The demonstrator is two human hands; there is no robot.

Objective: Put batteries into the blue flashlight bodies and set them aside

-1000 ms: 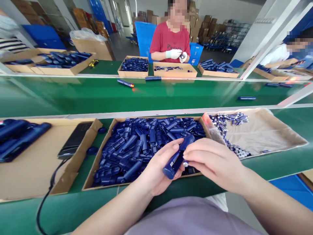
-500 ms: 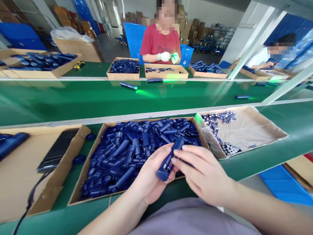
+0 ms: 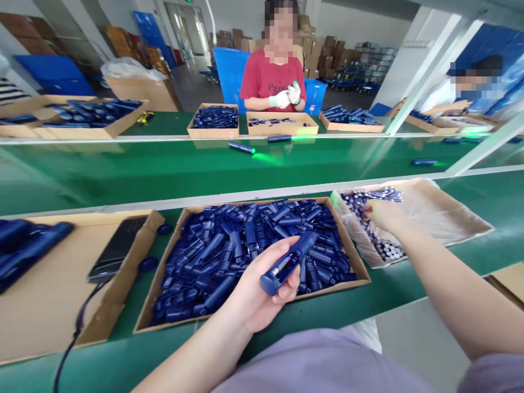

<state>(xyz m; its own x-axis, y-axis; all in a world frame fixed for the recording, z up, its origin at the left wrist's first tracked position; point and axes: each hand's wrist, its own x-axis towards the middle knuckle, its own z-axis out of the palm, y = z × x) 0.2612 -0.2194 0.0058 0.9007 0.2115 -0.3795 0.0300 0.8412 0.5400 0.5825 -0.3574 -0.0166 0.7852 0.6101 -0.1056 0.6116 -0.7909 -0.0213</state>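
My left hand is wrapped round a dark blue flashlight body, held tilted over the near edge of a carton of blue plastic parts. Its side compartment is open, and a battery shows inside. My right hand reaches into the lined tray of batteries at the right. Its fingers are pressed together among the batteries; whatever they hold is too small to make out.
At left, a carton holds blue tubes and a black device with a cable. Blue caps lie beside it. Lit flashlights lie on the green belt. Across it, a person in red works behind more cartons.
My right hand has left the flashlight body and moved right into the battery tray. My left hand still holds the body. The flashlights on the belt have shifted right.
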